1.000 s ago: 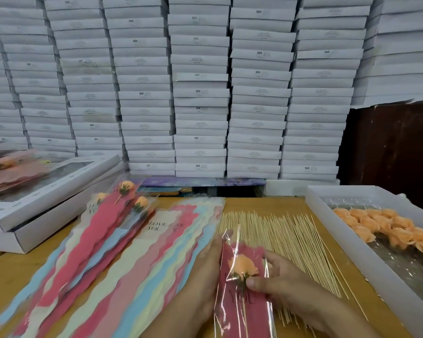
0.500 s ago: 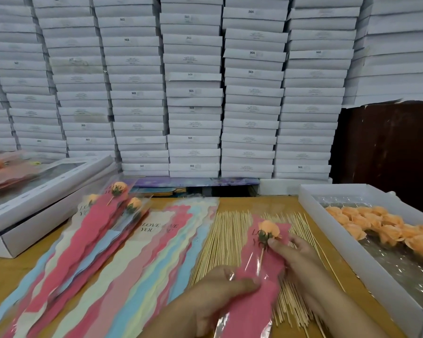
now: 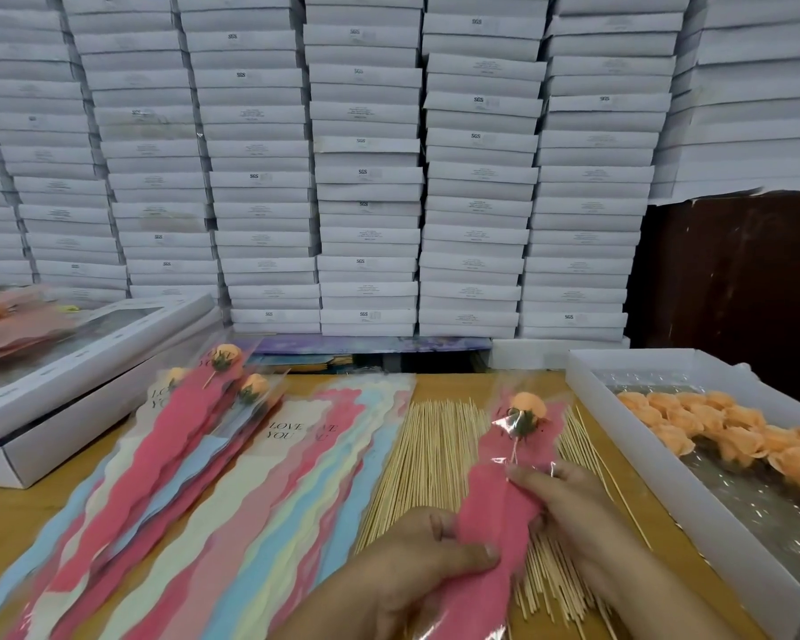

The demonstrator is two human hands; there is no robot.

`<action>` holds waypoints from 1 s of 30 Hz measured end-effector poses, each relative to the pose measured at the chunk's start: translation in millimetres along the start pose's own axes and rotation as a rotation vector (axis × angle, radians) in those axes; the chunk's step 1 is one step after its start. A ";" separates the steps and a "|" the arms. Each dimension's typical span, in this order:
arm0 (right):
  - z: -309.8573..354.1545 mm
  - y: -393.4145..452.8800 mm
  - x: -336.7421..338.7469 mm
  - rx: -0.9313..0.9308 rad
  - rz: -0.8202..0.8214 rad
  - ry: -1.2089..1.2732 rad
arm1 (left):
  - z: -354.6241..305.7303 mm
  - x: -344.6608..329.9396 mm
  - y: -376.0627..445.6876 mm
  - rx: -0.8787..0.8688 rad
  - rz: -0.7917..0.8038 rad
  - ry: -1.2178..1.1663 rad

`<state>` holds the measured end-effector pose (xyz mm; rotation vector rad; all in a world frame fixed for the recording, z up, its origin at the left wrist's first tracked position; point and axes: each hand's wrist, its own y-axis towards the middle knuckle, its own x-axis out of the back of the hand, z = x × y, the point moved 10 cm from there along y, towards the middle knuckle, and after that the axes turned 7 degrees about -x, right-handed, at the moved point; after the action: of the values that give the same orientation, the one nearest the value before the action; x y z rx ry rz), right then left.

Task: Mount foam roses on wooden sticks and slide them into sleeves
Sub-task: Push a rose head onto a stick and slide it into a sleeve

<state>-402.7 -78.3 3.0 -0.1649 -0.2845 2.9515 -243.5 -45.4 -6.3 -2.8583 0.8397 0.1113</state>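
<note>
An orange foam rose (image 3: 527, 405) on a thin wooden stick sits inside a pink sleeve (image 3: 495, 528) with a clear front. My left hand (image 3: 416, 565) grips the sleeve's lower half, thumb on top. My right hand (image 3: 569, 510) pinches the sleeve and the stick inside it at mid-height. The sleeve lies over a spread of bare wooden sticks (image 3: 435, 459). Empty sleeves (image 3: 259, 491) in pink, blue and cream fan out to the left. Three sleeved roses (image 3: 225, 358) lie on top of that fan.
A white tray (image 3: 620, 436) at the right holds several loose orange roses (image 3: 730, 431). White window boxes (image 3: 89, 362) sit at the left with more sleeved roses on them. Stacks of white boxes (image 3: 366, 177) wall off the back of the wooden table (image 3: 10, 519).
The sleeved rose moved away from me and to the right over the sticks. My right hand slid down from the rose head to the stick; my left hand shifted to grip the sleeve's lower half.
</note>
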 end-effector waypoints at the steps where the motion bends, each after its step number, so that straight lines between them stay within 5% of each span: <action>1: 0.9 -0.3 -1.3 -0.007 0.027 0.002 | 0.4 0.4 0.2 0.000 -0.001 0.002; 6: -3.6 -10.1 -29.7 -0.037 0.269 -0.104 | -5.0 4.6 1.2 -0.056 -0.038 -0.037; 16: 5.2 0.9 4.1 0.036 0.006 0.037 | 0.8 -11.6 -3.9 0.026 0.117 -0.013; 22: 3.5 -4.7 -21.0 0.031 0.170 -0.053 | -3.1 -9.3 -0.6 -0.043 0.081 -0.065; 30: 2.5 1.4 -15.5 0.058 0.143 0.002 | -6.7 -5.3 -2.0 -0.024 0.075 -0.094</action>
<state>-388.0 -82.9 6.6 -0.1880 -0.1944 3.0968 -246.8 -42.1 1.2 -2.8193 0.9325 0.2640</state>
